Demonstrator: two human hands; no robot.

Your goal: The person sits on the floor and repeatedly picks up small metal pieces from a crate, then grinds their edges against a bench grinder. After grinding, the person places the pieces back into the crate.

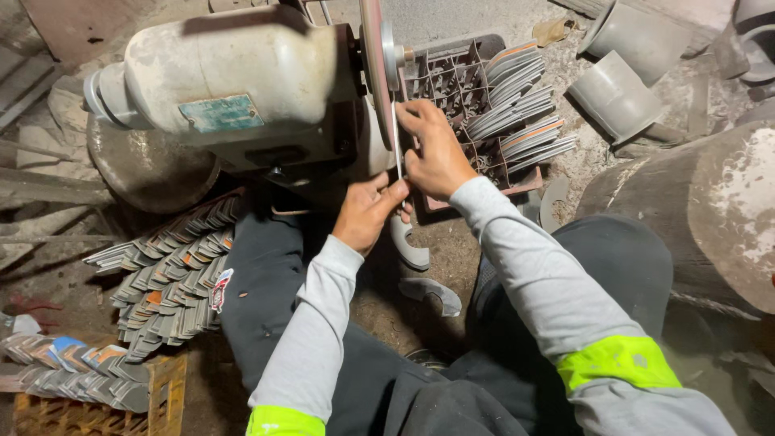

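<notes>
Left hand (367, 211): my fingers pinch the lower end of the blade (397, 149).
Right hand (434, 153): my fingers pressed along its upper part.
Blade: upright, edge against the wheel (373, 64).
Grinder (234, 85): left of wheel.
Crate (464, 81): behind, holding stacked blades.

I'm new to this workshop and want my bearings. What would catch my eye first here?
Dead centre, both hands press a thin metal blade edge-on against the grinding wheel of a big pale bench grinder. Fanned stacks of curved grey blades sit in a crate behind the wheel, with more piled at lower left.
</notes>
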